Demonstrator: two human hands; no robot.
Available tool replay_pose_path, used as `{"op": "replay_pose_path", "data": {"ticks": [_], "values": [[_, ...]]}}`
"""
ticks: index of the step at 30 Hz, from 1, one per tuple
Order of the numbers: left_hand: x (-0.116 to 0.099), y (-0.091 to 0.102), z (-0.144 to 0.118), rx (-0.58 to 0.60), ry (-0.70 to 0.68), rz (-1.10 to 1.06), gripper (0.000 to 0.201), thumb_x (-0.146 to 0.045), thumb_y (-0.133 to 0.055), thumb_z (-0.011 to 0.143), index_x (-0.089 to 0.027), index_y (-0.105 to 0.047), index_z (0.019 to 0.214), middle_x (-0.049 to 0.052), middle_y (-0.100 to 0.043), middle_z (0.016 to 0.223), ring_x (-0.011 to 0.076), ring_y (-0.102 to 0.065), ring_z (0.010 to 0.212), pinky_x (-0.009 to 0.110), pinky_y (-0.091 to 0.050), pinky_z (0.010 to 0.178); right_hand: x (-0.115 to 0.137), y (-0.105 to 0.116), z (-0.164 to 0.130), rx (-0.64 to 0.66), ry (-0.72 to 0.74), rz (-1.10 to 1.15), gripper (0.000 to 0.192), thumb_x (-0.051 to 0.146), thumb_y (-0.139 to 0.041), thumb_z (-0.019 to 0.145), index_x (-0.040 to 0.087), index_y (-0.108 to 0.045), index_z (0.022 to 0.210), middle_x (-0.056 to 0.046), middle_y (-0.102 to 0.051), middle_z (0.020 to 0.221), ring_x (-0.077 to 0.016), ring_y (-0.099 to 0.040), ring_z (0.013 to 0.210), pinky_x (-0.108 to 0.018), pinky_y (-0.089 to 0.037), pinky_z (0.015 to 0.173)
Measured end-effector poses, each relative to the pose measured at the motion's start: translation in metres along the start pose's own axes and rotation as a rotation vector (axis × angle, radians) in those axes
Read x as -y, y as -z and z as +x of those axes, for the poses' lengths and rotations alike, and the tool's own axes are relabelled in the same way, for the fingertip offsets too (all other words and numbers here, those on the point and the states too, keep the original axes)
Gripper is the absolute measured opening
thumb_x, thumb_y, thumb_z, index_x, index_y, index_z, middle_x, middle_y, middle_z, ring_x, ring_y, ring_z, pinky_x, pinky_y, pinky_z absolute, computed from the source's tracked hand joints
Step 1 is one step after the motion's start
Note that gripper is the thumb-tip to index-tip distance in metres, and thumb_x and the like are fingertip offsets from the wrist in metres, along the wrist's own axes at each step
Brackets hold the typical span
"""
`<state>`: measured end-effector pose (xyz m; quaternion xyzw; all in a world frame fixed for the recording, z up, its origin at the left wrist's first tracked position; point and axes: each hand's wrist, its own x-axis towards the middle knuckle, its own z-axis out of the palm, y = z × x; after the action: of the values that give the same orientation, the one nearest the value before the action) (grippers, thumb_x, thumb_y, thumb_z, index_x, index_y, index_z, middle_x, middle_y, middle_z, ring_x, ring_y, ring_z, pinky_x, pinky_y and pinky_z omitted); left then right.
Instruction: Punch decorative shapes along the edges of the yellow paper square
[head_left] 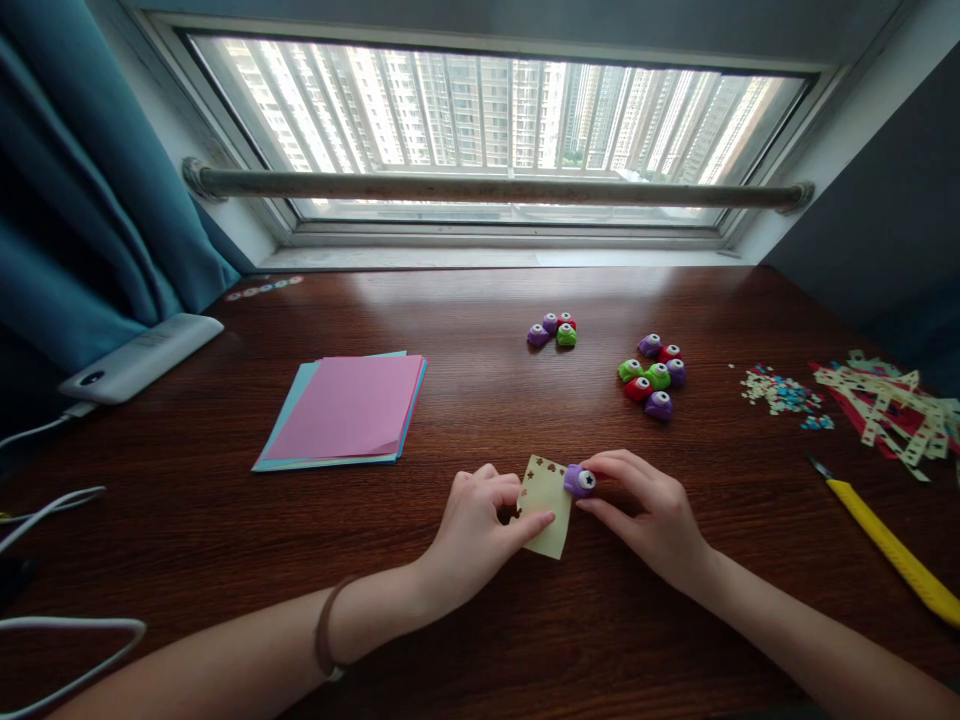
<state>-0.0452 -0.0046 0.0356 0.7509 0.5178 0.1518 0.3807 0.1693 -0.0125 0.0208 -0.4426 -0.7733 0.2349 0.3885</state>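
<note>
The left hand (480, 525) lies on the wooden table (465, 330) near its front edge, fingers half curled. Its thumb and index finger pinch a small cream paper piece (546, 505), which already has small shapes punched along its top and left edges. The right hand (645, 510) is just beside it, fingers bent, and it grips a purple paper punch (580, 481) between thumb and fingertips. The punch sits on the right upper corner of the paper piece, touching it.

Behind the hands, toward the middle of the table, two groups of little punches (652, 375) in purple, green and red stand close together. A stack of coloured paper sheets (345, 410), pink on top, lies to the left of the middle. At the right edge there are paper scraps (885, 400) and small confetti (780, 390), and a yellow cutter knife (892, 550) lies in front of them. A white device (142, 355) with cables rests at the left edge, beside a teal curtain (90, 200).
</note>
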Motion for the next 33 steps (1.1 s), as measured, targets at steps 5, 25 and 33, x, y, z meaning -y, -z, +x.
{"op": "replay_pose_path", "data": {"ticks": [5,25,33], "values": [[0.0,-0.004,-0.001,-0.012,-0.056,0.113,0.028,-0.044,-0.06,0.081,-0.021,-0.061,0.065,-0.003,-0.062,0.075,0.0177,-0.048,0.079,0.033,-0.028,0.073,-0.001,-0.001,-0.001,0.034,0.036,0.002,0.024,0.016,-0.058,0.083,0.021,-0.057,0.105,-0.006,-0.06,0.098,-0.0159,-0.059,0.09,-0.027,-0.052,0.079],[0.002,-0.017,-0.005,-0.101,-0.165,0.463,0.03,-0.041,-0.047,0.087,-0.023,-0.049,0.11,0.008,-0.044,0.107,0.0274,-0.041,0.099,0.047,-0.037,0.087,-0.007,-0.007,-0.003,0.072,-0.005,-0.047,0.022,0.018,-0.057,0.083,0.021,-0.058,0.105,-0.006,-0.062,0.098,-0.0173,-0.059,0.091,-0.031,-0.052,0.081],[0.001,-0.015,-0.004,-0.071,-0.162,0.416,0.029,-0.033,-0.048,0.085,-0.023,-0.046,0.112,0.007,-0.046,0.108,0.0268,-0.041,0.1,0.045,-0.037,0.087,-0.009,-0.007,-0.003,0.064,-0.021,-0.09,0.022,0.019,-0.057,0.083,0.021,-0.057,0.106,-0.007,-0.061,0.099,-0.0187,-0.058,0.093,-0.033,-0.052,0.082]]}}
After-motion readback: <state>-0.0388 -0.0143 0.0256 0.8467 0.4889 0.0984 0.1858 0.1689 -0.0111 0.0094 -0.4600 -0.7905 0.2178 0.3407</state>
